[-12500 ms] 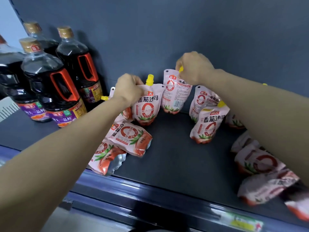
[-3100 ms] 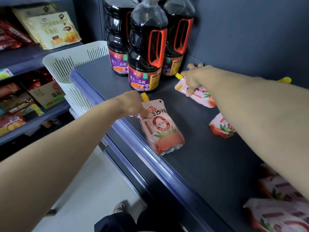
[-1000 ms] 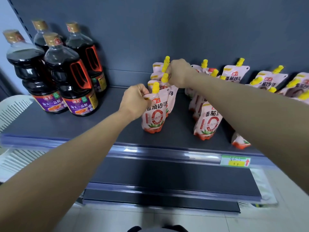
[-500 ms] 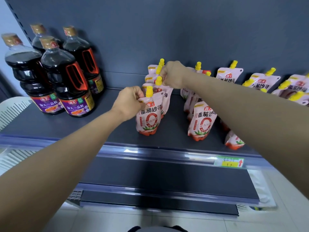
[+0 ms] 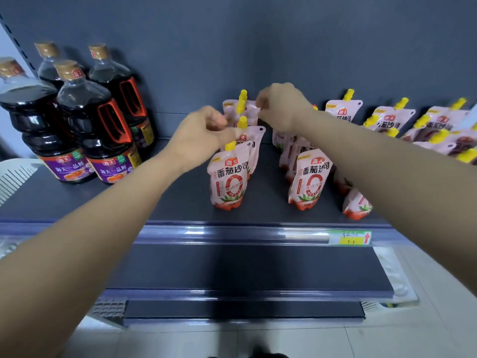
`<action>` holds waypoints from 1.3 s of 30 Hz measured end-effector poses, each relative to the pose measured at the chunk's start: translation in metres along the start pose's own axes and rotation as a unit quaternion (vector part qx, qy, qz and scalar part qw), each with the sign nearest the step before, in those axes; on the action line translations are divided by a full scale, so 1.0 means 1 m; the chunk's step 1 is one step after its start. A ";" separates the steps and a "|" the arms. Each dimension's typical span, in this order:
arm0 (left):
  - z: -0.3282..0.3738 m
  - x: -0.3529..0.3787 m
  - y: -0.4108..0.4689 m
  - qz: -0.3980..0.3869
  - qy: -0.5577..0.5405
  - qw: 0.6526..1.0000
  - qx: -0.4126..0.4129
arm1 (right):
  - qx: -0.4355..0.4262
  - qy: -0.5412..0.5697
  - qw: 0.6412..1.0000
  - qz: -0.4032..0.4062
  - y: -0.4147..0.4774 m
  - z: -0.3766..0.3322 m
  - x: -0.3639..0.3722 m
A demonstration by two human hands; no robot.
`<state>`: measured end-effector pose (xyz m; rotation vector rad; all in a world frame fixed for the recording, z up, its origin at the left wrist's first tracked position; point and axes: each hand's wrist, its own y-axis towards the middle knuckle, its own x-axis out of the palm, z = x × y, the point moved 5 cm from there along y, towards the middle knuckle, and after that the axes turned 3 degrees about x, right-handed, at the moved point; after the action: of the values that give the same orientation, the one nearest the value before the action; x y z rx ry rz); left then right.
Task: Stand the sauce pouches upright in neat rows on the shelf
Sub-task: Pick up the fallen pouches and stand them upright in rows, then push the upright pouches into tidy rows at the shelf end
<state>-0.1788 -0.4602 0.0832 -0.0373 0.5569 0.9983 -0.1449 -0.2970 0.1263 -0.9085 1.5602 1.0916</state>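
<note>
Both arms reach into the shelf (image 5: 265, 202), where the sauce pouches stand in rows running front to back. The right hand (image 5: 282, 107) has its grip closed in a pinch on the top corner of the rear pouch (image 5: 232, 109), which stands upright against the back wall. The left hand (image 5: 204, 136) is curled, nearer the shelf edge than the right grip. Its fingers sit against the top of the middle pouch (image 5: 255, 143), beside that pouch's yellow cap, but it is blurred and I cannot tell whether this grip has hold of anything.

Just below the left grip the front pouch (image 5: 228, 179) stands upright on its own, its cap apart from the fingers. Under the right forearm a second row (image 5: 308, 179) stands upright too, and past it a lone pouch (image 5: 357, 205) leans. Further out on the far side of the right grip, more pouches (image 5: 387, 122) lean back towards the wall.

Well out beyond the left grip stand four dark sauce bottles (image 5: 103, 125), with a white basket (image 5: 15, 174) past them at the shelf's end. A green and yellow price tag (image 5: 349, 237) sits in the rail under the right arm.
</note>
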 end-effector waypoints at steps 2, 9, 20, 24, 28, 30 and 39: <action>0.019 -0.006 0.004 0.023 0.021 0.999 0.043 | 0.004 -0.031 0.999 0.017 -0.007 0.004 -0.010; 0.085 0.019 0.011 -0.005 0.289 0.919 0.266 | -0.009 -0.204 0.976 0.071 -0.045 0.026 -0.054; 0.186 0.076 -0.008 0.053 0.496 0.766 0.405 | 0.020 -0.300 0.945 0.128 -0.111 0.091 -0.123; 0.227 0.123 -0.021 0.085 0.516 0.740 0.423 | 0.029 -0.291 0.943 0.160 -0.139 0.143 -0.148; 0.276 0.190 -0.032 0.105 0.505 0.734 0.442 | 0.036 -0.296 0.940 0.166 -0.172 0.211 -0.170; 0.298 0.226 -0.036 0.105 0.502 0.731 0.451 | 0.046 -0.316 0.933 0.163 -0.187 0.249 -0.179; 0.336 0.332 -0.035 0.071 0.504 0.743 0.435 | 0.073 -0.320 0.933 0.145 -0.220 0.367 -0.190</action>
<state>0.1295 -0.1255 0.2119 0.3271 2.0271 0.7053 0.2125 -0.0110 0.2250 -0.1746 1.2148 1.2939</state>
